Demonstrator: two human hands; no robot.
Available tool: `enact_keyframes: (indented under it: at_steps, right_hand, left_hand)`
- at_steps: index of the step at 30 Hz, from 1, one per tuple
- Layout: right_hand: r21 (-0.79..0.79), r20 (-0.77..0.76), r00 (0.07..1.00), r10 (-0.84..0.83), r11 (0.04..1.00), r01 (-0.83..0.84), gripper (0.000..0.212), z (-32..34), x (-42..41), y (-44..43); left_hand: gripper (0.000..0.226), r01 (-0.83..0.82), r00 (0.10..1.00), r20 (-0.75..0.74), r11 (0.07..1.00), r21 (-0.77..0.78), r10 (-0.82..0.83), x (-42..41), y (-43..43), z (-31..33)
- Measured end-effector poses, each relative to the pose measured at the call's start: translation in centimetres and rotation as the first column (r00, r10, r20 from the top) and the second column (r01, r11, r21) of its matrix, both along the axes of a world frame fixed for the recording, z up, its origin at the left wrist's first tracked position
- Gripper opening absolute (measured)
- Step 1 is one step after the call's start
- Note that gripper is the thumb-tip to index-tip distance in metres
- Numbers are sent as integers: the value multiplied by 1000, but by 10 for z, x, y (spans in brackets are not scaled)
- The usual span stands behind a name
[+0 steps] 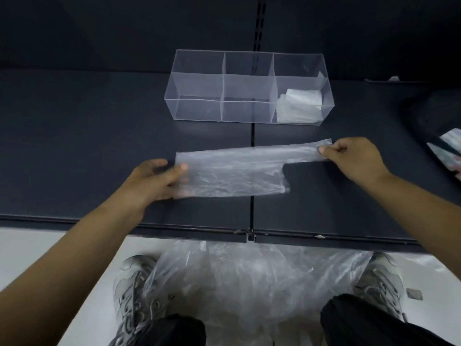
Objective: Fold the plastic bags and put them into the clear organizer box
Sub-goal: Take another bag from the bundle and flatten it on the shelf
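Nearest to me, between my two grey shoes [136, 290], a heap of loose clear plastic bags [254, 278] lies on the pale floor, reaching up to the front lip of the dark shelf [74, 146].

On the shelf itself, I have one clear bag [232, 171] stretched out flat and sideways, already narrowed into a long strip. My left hand [157, 179] grips its wide bottom end: the thumb lies on top of the plastic and the fingers are curled under the edge, so the hand is closed on the bag. My right hand [354, 156] is drawn into a loose fist, pinching the tip of the bag's handle between thumb and forefinger. The handle runs as a thin band from the body of the bag to that hand. The bag crosses the seam where the two shelf panels meet.

Beyond the bag, well apart from it, stands the clear organizer box [249, 68] with three compartments side by side. The left and middle ones hold nothing I can see; the right one holds a small stack of folded bags [299, 106].

At the far right edge sits a dark object [434, 116] that I cannot make out.
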State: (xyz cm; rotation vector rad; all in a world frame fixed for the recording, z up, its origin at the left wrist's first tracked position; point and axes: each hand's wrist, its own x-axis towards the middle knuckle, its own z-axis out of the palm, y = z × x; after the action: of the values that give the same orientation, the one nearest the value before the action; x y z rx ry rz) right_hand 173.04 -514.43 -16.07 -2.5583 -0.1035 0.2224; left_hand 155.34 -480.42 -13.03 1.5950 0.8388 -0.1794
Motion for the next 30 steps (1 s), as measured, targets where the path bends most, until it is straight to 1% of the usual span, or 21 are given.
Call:
enact_keyframes:
  at_steps: [2,3,6,7,8,9,10,11,12,13,14,15,16,17,18,19,21,23,27,30]
  right_hand:
    - [-30,13,1000,8,1000,-7,31,-2,1,1]
    - [-41,17,1000,10,999,-9,30,-2,2,1]
    - [-90,9,1000,21,996,-20,30,-1,1,2]
    - [-102,3,1000,9,995,-9,30,1,-1,3]
    - [-113,15,1000,-14,993,16,32,7,-5,6]
    - [-131,72,997,-39,990,49,34,13,-9,11]
    - [-151,186,982,-42,986,70,36,19,-15,19]
    - [-165,319,948,-4,985,59,37,25,-23,30]
    - [-171,439,896,73,985,4,34,31,-34,46]
    - [-157,504,847,168,982,-101,29,36,-49,66]
    - [-125,503,818,281,959,-253,27,37,-65,88]
    - [-75,453,791,412,902,-426,30,35,-83,110]
    - [-22,362,760,539,820,-571,37,30,-100,130]
    - [12,258,726,637,749,-662,43,24,-115,148]
    - [15,180,698,693,707,-707,47,15,-125,161]
    - [-15,131,692,710,700,-714,50,5,-129,169]
    - [-188,90,704,704,706,-683,56,-13,-120,167]
    - [-344,78,713,697,690,-637,61,-25,-103,148]
    - [-427,67,805,589,746,-511,62,-31,-69,82]
    - [-478,79,891,447,801,-360,62,-27,-52,42]
  left_hand:
    - [77,64,998,-2,992,111,-65,-17,-3,-4]
    - [79,84,996,-2,984,159,-85,-24,-3,-7]
    - [78,111,993,-9,952,284,-113,-34,-2,-13]
    - [74,130,991,-18,910,393,-134,-35,-2,-13]
    - [67,142,987,-19,822,552,-158,-34,-4,-12]
    - [58,130,981,8,690,712,-193,-32,-6,-11]
    - [47,98,963,60,548,831,-263,-29,-10,-10]
    - [35,66,922,108,427,902,-371,-24,-17,-10]
    - [27,45,866,130,335,941,-483,-19,-24,-11]
    - [23,45,807,122,266,963,-577,-16,-31,-14]
    - [25,72,762,91,223,972,-641,-14,-38,-18]
    - [30,132,736,43,205,970,-676,-14,-43,-23]
    - [36,213,722,-10,209,954,-691,-15,-45,-28]
    - [40,294,708,-59,218,930,-703,-17,-46,-34]
    - [46,361,693,-109,212,908,-713,-19,-46,-38]
    - [51,394,679,-152,182,901,-718,-22,-44,-43]
    - [60,426,656,-240,89,900,-716,-24,-37,-50]
    - [67,461,635,-310,26,887,-707,-23,-31,-53]
    - [78,497,627,-376,-21,867,-683,-22,-19,-54]
    - [87,517,614,-404,-41,855,-678,-20,-12,-51]
